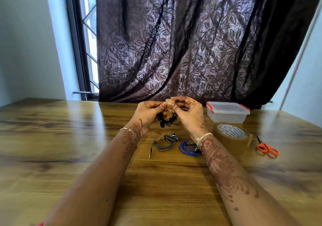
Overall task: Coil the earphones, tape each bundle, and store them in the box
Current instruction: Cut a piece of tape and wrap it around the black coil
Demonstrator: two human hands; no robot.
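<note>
The black coil point(168, 119) hung above the worktop point(69, 138), held up between both hands. The left hand point(149, 114) gripped its left side; the right hand point(189, 114) pinched a brown strip point(169, 105) at the coil's top, fingers point(163, 105) of both hands curled in close. This looked like the taping step. Next, the strip likely needed wrapping round the strands and pressing onto itself. A grey bundle point(163, 143) and a blue bundle point(189, 147) lay nearer. The lidded box point(227, 112), roll point(231, 136) and scissors point(266, 148) sat right.

Soft daylight from the window point(88, 39) behind the dark curtain point(191, 42), sheen on the table point(69, 121), wide-angle bending at edges.
</note>
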